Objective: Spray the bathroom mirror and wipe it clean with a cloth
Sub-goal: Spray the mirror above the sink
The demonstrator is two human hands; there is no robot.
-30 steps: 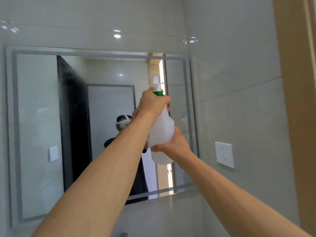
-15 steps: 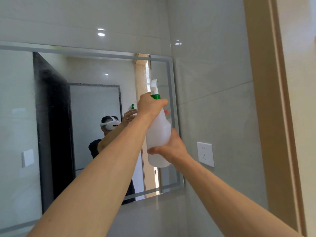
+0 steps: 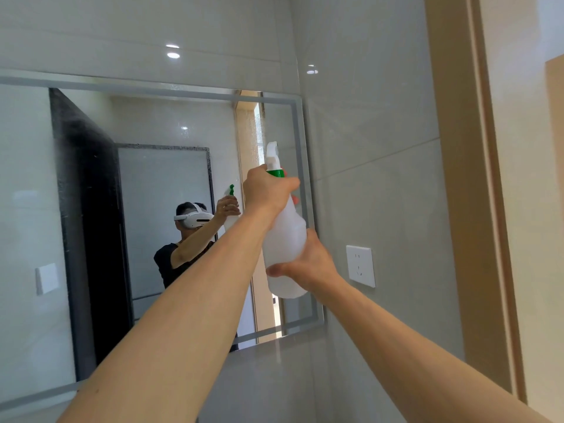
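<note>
A grey tiled wall (image 3: 375,123) fills most of the view, meeting a second tiled wall at a corner. On that second wall hangs the mirror (image 3: 36,209), a wide rectangle with a frosted border, reaching almost to the corner on its right side. A pale wooden door frame (image 3: 457,178) runs up the right of the scene. In the mirror's glass a dark doorway and the person's own reflection with a white headset show; a fine haze seems to lie on the glass near the upper right, though the view is too soft to be sure.

Both bare forearms reach up and forward. The spray bottle (image 3: 285,236), translucent white with a green collar and white nozzle, is held upright just in front of the mirror's right edge, nozzle toward the glass. The left hand (image 3: 268,187) is wrapped round the bottle's neck at the trigger. The right hand (image 3: 308,261) grips the lower body of the bottle, thumb across its front.

A white wall socket (image 3: 360,265) sits on the tiled wall just right of the hands.
</note>
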